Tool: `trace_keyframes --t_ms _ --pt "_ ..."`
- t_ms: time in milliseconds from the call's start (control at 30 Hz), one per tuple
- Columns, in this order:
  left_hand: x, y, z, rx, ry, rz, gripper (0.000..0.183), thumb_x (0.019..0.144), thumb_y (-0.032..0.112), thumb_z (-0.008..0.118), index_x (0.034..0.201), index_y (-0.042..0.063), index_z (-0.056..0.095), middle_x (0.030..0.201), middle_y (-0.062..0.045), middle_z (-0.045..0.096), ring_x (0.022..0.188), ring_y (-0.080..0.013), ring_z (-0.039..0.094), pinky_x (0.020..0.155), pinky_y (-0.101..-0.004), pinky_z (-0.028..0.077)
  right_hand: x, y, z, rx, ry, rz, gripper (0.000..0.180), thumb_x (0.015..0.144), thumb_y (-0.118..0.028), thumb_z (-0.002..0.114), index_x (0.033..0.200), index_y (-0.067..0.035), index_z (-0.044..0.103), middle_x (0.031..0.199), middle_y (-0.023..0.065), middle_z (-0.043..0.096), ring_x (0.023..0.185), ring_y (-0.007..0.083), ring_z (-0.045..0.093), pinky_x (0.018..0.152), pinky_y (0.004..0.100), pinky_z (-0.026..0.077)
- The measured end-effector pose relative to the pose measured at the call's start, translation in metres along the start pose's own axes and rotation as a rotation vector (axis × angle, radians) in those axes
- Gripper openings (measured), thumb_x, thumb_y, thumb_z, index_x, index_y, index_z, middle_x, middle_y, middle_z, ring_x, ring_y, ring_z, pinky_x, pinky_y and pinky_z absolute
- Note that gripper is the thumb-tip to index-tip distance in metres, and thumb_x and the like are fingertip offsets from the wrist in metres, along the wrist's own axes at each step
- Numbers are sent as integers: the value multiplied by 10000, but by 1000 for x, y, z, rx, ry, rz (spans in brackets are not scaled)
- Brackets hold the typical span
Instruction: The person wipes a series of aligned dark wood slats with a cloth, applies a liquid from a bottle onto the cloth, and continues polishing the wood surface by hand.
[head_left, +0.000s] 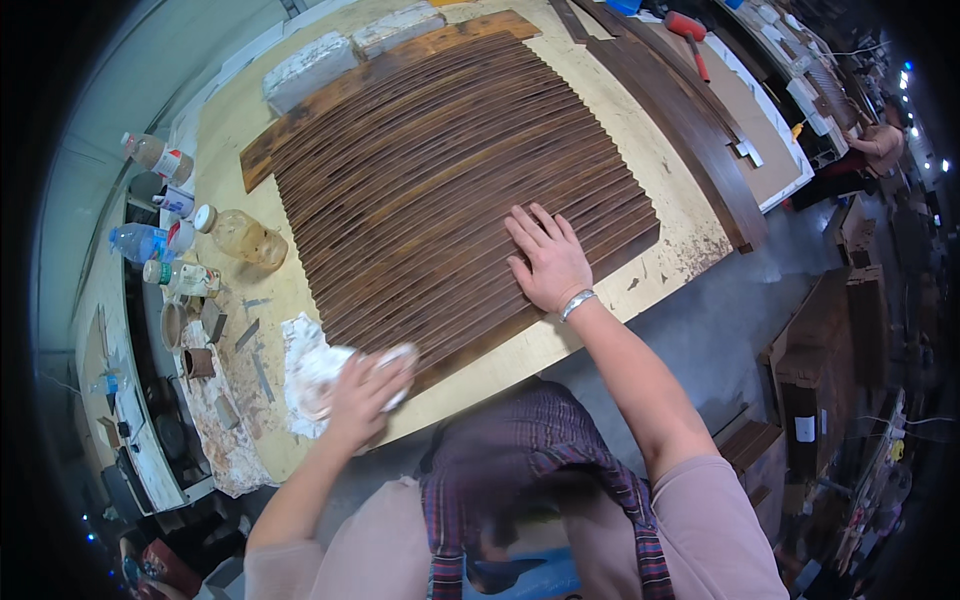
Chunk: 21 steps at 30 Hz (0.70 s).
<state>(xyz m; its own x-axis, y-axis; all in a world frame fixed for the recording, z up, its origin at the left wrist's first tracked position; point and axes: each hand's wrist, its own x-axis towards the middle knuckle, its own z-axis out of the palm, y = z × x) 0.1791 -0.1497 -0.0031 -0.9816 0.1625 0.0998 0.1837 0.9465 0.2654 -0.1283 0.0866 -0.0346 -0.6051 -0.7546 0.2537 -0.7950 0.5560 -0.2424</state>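
Observation:
Before me lies a row of dark brown wooden strips (465, 180), packed side by side into a ribbed panel on a pale plywood worktable (660, 262). My left hand (361, 397) presses a white cloth (307, 364) against the near left corner of the strips; the hand is slightly blurred. Part of the cloth spreads over the tabletop beside the panel. Flat on the nearer strips, right of the middle, rests my right hand (551, 259), fingers spread and holding nothing. A silvery bracelet (577, 305) circles the right wrist.
A jar of yellowish liquid (244, 238) and several bottles (169, 161) line the left side. Wrapped white blocks (311, 71) and a stained board (259, 154) border the far edge. Long dark boards (675, 127) and a red mallet (686, 30) lie right. Another person (874, 146) works beyond.

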Motion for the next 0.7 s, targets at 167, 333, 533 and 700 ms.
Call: trace_keyframes --t_ms 167,333,533,700 --pt "-65 -13 -46 9 164 -318 396 730 -19 623 1098 70 740 1205 -101 705 888 -326 605 781 -401 509 0 1 0 1 0 1 573 928 -323 609 1463 -140 519 1565 50 456 1455 280 385 1202 481 292" --pt "35 24 -10 -102 196 -96 542 675 -64 635 1199 59 698 1285 -95 655 974 -317 576 853 -398 504 0 -4 3 -9 -26 1 586 929 -313 610 1481 -150 498 1575 40 444 1458 285 379 1203 481 292" --pt "-26 10 -17 -14 78 -119 568 682 -10 670 1245 68 682 1303 -36 643 933 -280 553 849 -364 481 -1 -2 0 -9 13 -8 569 913 -306 615 1451 -141 528 1551 47 472 1447 287 392 1200 483 298" --pt "59 27 11 -74 129 32 541 724 72 671 1264 106 678 1301 -4 632 954 -279 562 897 -403 462 3 -3 1 -22 -15 -19 590 925 -304 616 1483 -156 497 1568 35 452 1454 289 380 1198 480 303"
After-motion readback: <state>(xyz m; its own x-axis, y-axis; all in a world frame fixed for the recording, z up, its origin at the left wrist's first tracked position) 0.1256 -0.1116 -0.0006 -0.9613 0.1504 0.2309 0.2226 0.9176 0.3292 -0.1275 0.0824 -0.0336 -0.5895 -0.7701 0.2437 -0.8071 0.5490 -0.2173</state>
